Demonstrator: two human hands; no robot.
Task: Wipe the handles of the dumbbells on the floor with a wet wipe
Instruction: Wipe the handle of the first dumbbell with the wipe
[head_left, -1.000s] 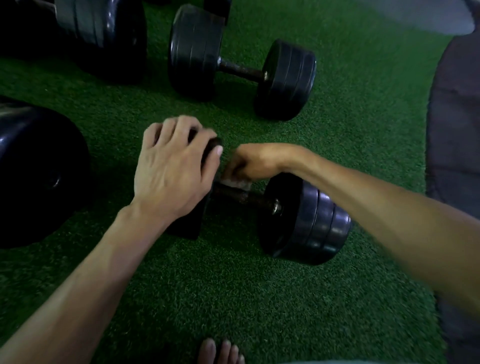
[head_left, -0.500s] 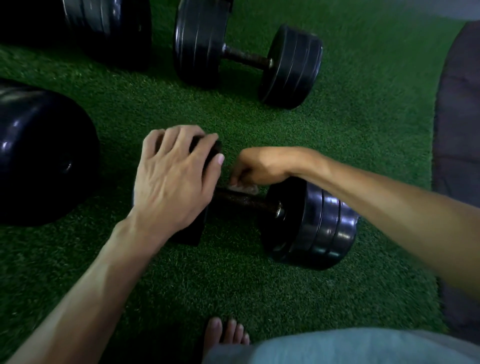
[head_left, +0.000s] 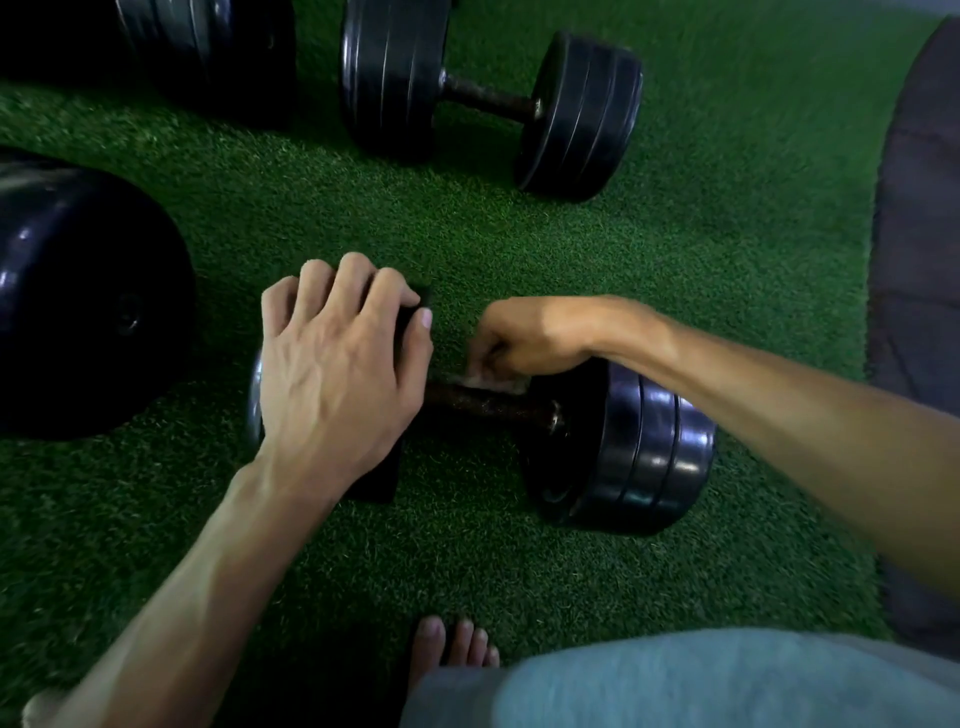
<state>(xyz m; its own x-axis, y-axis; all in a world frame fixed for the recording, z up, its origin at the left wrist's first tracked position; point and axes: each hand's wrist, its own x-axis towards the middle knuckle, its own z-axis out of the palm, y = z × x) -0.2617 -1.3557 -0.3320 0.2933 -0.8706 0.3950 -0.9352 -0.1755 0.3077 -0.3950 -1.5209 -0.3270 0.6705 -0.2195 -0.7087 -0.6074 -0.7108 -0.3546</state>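
The right hand (head_left: 524, 338) is curled over the far side of the near dumbbell's handle (head_left: 488, 404), pinching a pale wet wipe (head_left: 491, 382) against the dark, rusty bar close to the right-hand stack of plates (head_left: 634, 452); only a crumpled edge of the wipe shows beneath the knuckles. The left hand (head_left: 337, 374) lies across the top of the left-hand plates (head_left: 379, 478) of the same dumbbell, fingers bent over the far rim and thumb along the inner face, gripping that end. This near dumbbell (head_left: 519, 415) lies on its side on the green artificial turf (head_left: 727, 234), its bar running left to right in front of the person. Beyond it, well apart, a second dumbbell (head_left: 488, 98) of the same black plate type lies on the turf, its bar bare. Further left of that one, at the upper edge, part of another dark stack of plates (head_left: 202, 52) shows. To the left of the near dumbbell sits a large, rounded, glossy black weight (head_left: 88, 296), cut off by the frame. To the right of the near dumbbell a dark mat (head_left: 919, 234) borders the turf. Nearer than the dumbbell, bare toes (head_left: 452, 649) rest on the turf beside a grey-blue trouser knee (head_left: 675, 680).
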